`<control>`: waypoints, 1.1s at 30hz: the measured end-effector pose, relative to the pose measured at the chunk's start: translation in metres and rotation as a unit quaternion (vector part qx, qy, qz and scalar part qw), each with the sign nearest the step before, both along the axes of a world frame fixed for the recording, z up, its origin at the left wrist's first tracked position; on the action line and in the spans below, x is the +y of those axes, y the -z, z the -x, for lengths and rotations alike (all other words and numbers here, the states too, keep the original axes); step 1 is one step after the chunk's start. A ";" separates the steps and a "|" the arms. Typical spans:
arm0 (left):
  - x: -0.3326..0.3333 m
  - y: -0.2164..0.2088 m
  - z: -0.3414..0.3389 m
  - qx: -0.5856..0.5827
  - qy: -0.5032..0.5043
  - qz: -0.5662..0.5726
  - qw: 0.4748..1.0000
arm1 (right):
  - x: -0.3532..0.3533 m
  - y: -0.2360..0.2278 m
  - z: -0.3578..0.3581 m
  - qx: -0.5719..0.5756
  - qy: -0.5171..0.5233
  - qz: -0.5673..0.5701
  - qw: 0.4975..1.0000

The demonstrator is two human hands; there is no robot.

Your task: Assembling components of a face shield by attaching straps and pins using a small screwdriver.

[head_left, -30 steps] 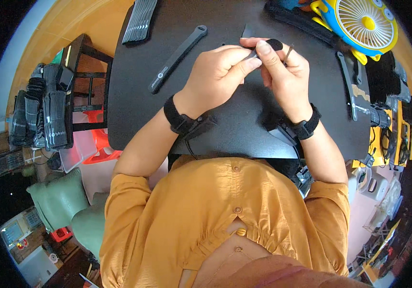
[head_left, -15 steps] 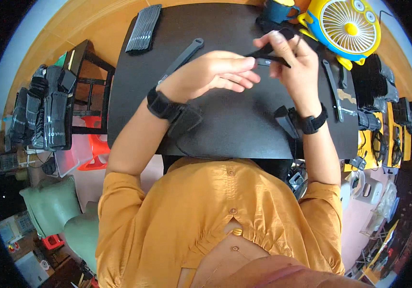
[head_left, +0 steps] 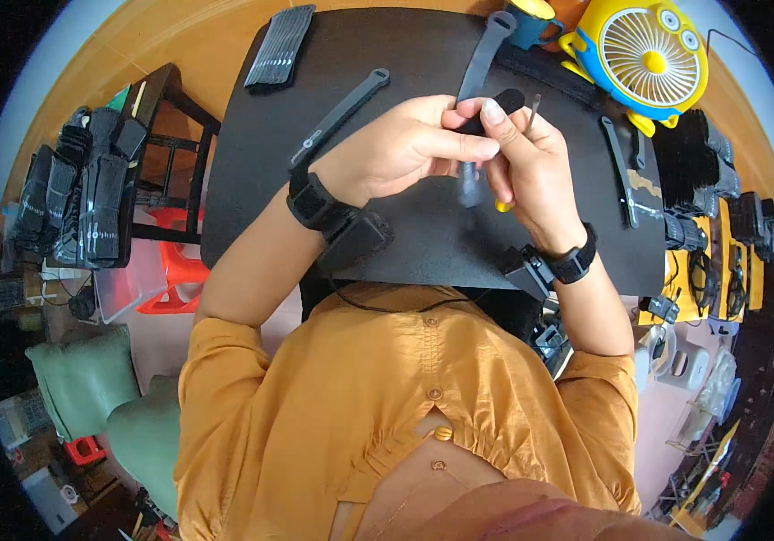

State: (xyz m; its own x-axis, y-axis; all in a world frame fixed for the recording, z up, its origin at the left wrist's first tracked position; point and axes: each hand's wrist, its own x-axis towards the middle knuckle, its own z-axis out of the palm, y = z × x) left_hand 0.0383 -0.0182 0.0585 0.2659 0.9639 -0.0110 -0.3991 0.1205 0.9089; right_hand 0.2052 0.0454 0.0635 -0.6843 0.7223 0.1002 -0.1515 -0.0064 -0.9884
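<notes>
A black hook-and-loop strap (head_left: 480, 68) with a slotted, rounded end is held between my two hands above the table. My left hand (head_left: 396, 153) is closed on it in a pinch, fingers partly hidden. My right hand (head_left: 536, 171) pinches a folded dark part of the strap beside the left fingertips. A slim tool (head_left: 534, 110) with a metal tip is tucked in the right hand; a small yellow bit shows below the fingers, and its kind is unclear. To the left of my hands, a similar strap (head_left: 342, 117) lies flat on the dark table (head_left: 387, 243).
A bundle of straps (head_left: 281, 50) lies at the far left corner. At the far right stand a blue mug (head_left: 531, 25) and a yellow fan (head_left: 653, 63). More straps (head_left: 620, 171) lie along the right edge. Strap piles (head_left: 98, 198) rest on a side stand at left.
My hands have come together and moved slightly toward me. The left hand, with fingers loosely extended before, now pinches the strap. The strap's slotted end now points away toward the mug.
</notes>
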 end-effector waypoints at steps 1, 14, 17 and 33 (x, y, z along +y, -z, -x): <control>-0.001 0.004 0.000 -0.001 -0.001 -0.001 1.000 | -0.001 -0.002 0.000 0.013 -0.024 0.046 0.999; -0.047 0.003 0.001 0.046 0.011 0.109 0.993 | 0.019 0.003 -0.003 0.090 0.012 0.148 0.985; -0.060 0.002 0.011 0.086 0.016 0.108 0.990 | 0.068 0.012 -0.026 0.183 0.071 0.164 0.967; -0.044 0.013 0.026 0.129 -0.127 0.033 0.983 | 0.019 -0.032 -0.033 0.096 0.101 -0.080 0.987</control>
State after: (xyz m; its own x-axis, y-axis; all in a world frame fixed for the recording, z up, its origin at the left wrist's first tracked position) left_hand 0.0122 -0.0623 0.0458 -0.0039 0.9938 -0.1116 -0.1811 0.1090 0.9774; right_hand 0.2386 0.0642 0.0959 -0.4857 0.8061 0.3382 -0.3189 0.1969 -0.9271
